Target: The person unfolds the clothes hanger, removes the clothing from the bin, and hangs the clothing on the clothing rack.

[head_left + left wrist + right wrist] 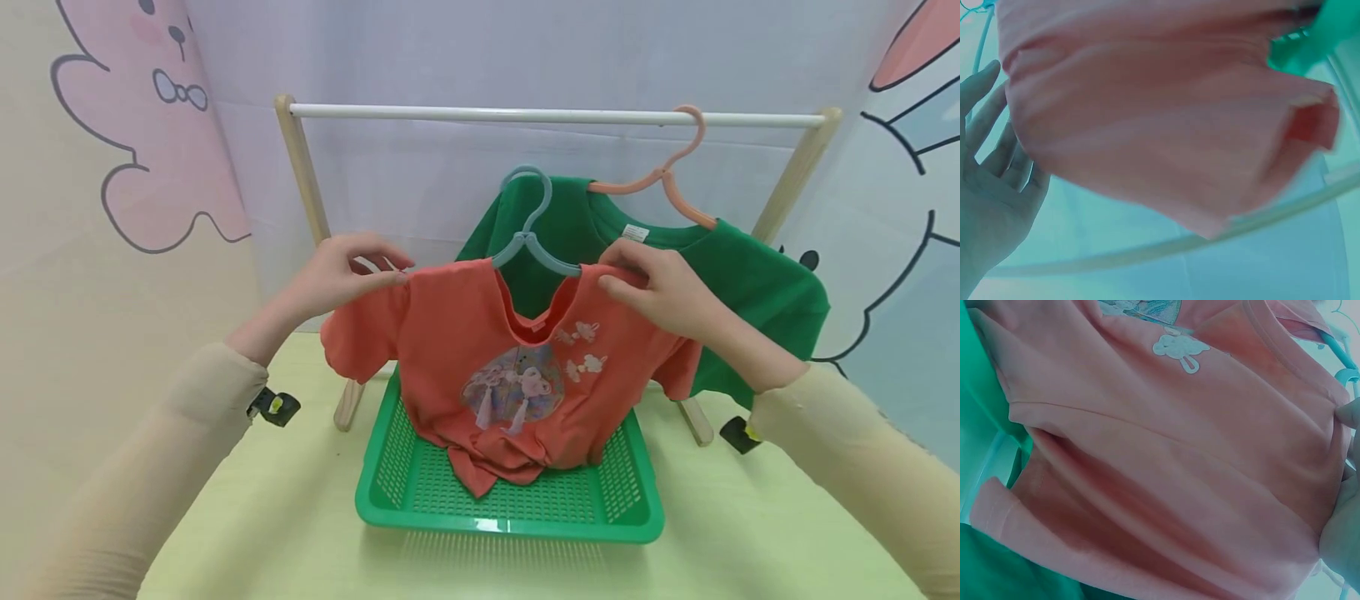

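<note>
A coral red T-shirt (442, 333) with a printed round patch and small bunny appliqués hangs on a blue-grey hanger (553, 262), whose hook stands free below the rail. My left hand (348, 275) is at the shoulder on the left side; in the left wrist view its fingers (994, 128) are spread and fairly straight beside the fabric. With thumb and fingers, my right hand (660, 287) pinches the other shoulder near the hanger's end. The hanger's arms are mostly hidden inside the shirt. Its lower hem bunches over a green basket (510, 525).
Behind, a green T-shirt (776, 287) hangs on an orange hanger (686, 204), hooked on the right part of a white rail (465, 113). Wooden posts (303, 171) support the rail. The basket stands on a pale yellow-green table (285, 500).
</note>
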`<state>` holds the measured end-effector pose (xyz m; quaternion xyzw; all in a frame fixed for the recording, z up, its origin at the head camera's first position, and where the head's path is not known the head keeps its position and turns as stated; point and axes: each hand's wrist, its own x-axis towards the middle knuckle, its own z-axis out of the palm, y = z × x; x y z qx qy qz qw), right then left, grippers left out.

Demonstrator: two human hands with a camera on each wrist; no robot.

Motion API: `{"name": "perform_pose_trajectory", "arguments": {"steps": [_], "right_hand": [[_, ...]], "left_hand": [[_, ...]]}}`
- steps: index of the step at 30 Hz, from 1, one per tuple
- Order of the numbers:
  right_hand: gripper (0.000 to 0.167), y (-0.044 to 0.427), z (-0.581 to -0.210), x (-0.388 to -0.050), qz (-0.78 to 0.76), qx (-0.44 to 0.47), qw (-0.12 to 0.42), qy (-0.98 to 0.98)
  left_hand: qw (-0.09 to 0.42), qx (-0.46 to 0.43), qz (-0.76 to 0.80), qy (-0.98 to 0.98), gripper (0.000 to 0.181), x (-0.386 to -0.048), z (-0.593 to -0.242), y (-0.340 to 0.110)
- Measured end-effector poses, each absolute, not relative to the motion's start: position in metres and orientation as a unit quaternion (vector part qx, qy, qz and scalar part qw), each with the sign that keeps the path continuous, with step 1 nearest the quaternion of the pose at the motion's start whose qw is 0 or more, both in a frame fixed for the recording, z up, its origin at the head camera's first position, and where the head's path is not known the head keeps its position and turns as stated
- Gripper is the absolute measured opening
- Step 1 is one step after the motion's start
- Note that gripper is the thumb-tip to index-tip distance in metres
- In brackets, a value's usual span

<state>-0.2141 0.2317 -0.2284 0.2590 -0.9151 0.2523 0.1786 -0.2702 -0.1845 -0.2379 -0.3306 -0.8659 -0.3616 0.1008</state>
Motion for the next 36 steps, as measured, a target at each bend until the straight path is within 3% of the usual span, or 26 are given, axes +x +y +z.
{"name": "perform_pose_trajectory", "arguments": {"steps": [20, 29, 36], "right_hand": [[0.019, 0.252, -0.223, -0.206, 0.269, 0.218, 0.189, -0.919], [0.019, 0.259, -0.224, -0.203, 0.270, 0.235, 0.203, -0.912], [0.016, 0.247, -0.226, -0.207, 0.260, 0.256, 0.212, -0.907]], "left_hand": [[0.202, -0.247, -0.365, -0.875, 0.015, -0.266, -0.244, -0.230], [0.151, -0.243, -0.350, -0.892, 0.029, -0.267, -0.247, -0.226], [0.130, -0.353, -0.297, -0.878, 0.031, -0.263, -0.239, -0.171]]}}
